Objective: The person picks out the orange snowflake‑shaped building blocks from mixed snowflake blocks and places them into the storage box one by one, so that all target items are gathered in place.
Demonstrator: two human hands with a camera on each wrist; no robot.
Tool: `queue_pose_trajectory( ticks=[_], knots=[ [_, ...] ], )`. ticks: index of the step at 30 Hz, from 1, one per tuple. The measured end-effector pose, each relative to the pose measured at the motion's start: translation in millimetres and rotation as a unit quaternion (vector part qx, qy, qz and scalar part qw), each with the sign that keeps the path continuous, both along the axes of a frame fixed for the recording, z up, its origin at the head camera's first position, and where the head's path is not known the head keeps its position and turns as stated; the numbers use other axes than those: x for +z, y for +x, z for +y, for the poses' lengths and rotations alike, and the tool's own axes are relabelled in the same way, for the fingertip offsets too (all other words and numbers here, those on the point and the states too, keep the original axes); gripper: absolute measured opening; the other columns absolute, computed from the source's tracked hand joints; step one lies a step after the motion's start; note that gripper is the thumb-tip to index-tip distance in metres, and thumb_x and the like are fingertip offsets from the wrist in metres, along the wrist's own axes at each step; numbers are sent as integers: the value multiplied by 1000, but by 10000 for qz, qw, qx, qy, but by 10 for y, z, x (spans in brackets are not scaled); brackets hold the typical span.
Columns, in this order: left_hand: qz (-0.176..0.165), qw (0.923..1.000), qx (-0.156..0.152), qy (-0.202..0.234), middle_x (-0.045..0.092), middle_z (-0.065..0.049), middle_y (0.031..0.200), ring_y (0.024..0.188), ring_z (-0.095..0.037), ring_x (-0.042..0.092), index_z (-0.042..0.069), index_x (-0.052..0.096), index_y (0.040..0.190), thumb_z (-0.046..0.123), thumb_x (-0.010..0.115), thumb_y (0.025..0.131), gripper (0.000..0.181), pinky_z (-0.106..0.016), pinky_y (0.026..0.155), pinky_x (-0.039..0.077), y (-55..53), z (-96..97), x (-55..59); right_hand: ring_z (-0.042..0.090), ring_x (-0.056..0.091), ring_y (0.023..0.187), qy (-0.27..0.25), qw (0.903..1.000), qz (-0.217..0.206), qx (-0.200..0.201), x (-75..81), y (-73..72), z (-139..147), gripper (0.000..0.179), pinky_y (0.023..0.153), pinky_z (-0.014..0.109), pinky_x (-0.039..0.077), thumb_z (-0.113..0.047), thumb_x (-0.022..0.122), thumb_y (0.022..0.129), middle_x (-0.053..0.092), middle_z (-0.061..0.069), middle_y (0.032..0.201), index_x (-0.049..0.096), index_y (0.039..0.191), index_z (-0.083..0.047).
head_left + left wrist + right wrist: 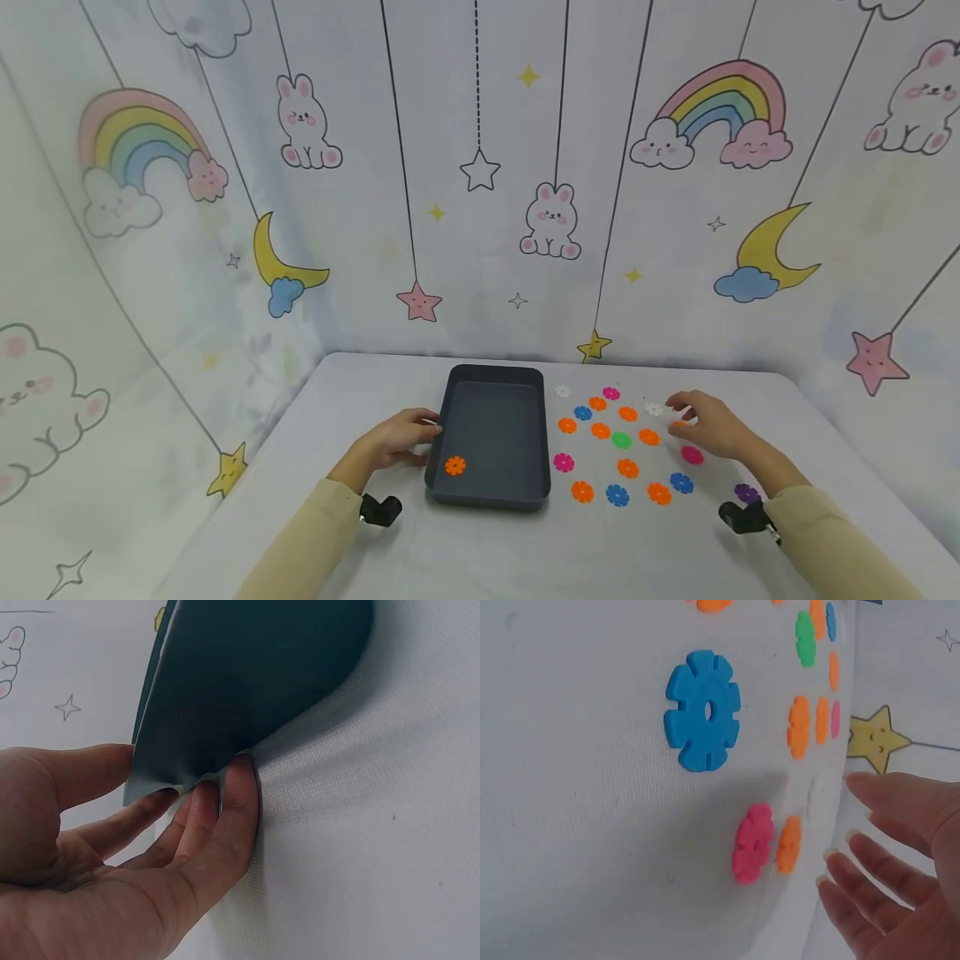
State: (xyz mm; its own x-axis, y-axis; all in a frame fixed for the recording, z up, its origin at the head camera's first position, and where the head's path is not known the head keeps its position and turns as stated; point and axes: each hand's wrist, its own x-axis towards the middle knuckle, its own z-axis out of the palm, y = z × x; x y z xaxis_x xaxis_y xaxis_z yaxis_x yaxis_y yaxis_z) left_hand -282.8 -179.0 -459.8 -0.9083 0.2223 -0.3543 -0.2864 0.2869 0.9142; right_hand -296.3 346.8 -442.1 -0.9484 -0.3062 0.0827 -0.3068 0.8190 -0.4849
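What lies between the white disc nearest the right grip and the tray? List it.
Flat orange discs and a blue disc, then the raised wall of the tray. Nothing visible blocks the right grip from the white disc.

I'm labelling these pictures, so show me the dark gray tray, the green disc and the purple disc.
Dark gray tray (491, 433): head view, on its bare inside floor.
Green disc (621, 440): head view, near the middle of its face.
Purple disc (747, 492): head view, near the middle of its visible face.

Head view bright, evenly lit; wrist views dimmer, greyer. Right wrist: soft shadow across counter (577, 825) toward seven o'clock.
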Motion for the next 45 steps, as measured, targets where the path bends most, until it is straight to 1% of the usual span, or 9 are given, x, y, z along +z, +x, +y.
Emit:
queue_pose_trajectory(
  ticks=[3, 10, 14, 23, 27, 32, 39, 45],
  knots=[
    [-10, 10000, 22, 8, 54, -23, 142, 130, -39, 54, -4, 48, 144, 12, 60, 103, 45, -47, 87, 60, -2, 4, 2, 41, 60, 104, 43, 9998, -146, -130, -32, -30, 67, 46, 86, 54, 58, -14, 74, 92, 61, 29, 120, 57, 128, 10],
    [6, 10000, -22, -3, 54, -23, 141, 129, -38, 55, -4, 48, 144, 12, 60, 103, 45, -48, 86, 60, 2, 7, 6, 46, 58, 108, -66, 9965, -579, -601, -122, -85, 191, 49, 86, 55, 58, -15, 73, 93, 58, 32, 124, 55, 130, 11],
    [17, 10000, -37, 2, 55, -23, 140, 128, -38, 56, -4, 48, 144, 12, 59, 103, 45, -47, 86, 60, 1, 3, 7, 46, 58, 110, -143, 9947, -712, -723, -152, -104, 226, 49, 88, 55, 58, -16, 73, 93, 58, 31, 124, 56, 130, 11],
    [-28, 10000, 7, -37, 55, -23, 140, 128, -37, 56, -4, 49, 144, 12, 61, 103, 46, -45, 86, 60, -11, -1, 20, 41, 59, 105, -123, 9937, -846, -726, -157, -118, 230, 46, 94, 57, 54, -14, 72, 93, 63, 28, 117, 57, 127, 14],
    [-26, 10000, 11, -56, 55, -23, 140, 128, -37, 56, -4, 49, 144, 12, 61, 103, 46, -46, 86, 60, -8, 2, 18, 38, 59, 102, -114, 9925, -930, -788, -160, -113, 232, 43, 92, 56, 55, -14, 72, 94, 63, 26, 114, 59, 124, 13],
    [-14, 10000, 15, -82, 55, -22, 140, 127, -37, 56, -3, 49, 144, 13, 61, 103, 46, -46, 86, 60, -1, 3, 6, 35, 60, 99, -111, 9924, -925, -801, -172, -110, 246, 39, 90, 55, 56, -14, 71, 94, 64, 22, 110, 61, 121, 12],
    [-7, 10000, 20, -59, 55, -23, 141, 128, -37, 56, -3, 48, 145, 13, 61, 103, 47, -44, 85, 60, -7, 5, -1, 33, 60, 95, -101, 9949, -687, -735, -177, -99, 268, 35, 88, 54, 57, -12, 73, 91, 66, 18, 104, 62, 116, 10],
    [-24, 10000, 25, -61, 55, -23, 140, 127, -37, 56, -4, 48, 145, 12, 60, 103, 47, -44, 84, 60, -5, 11, 4, 29, 61, 90, -133, 9953, -529, -801, -186, -76, 279, 27, 85, 51, 58, -10, 70, 93, 67, 13, 98, 64, 111, 8]
  ],
)
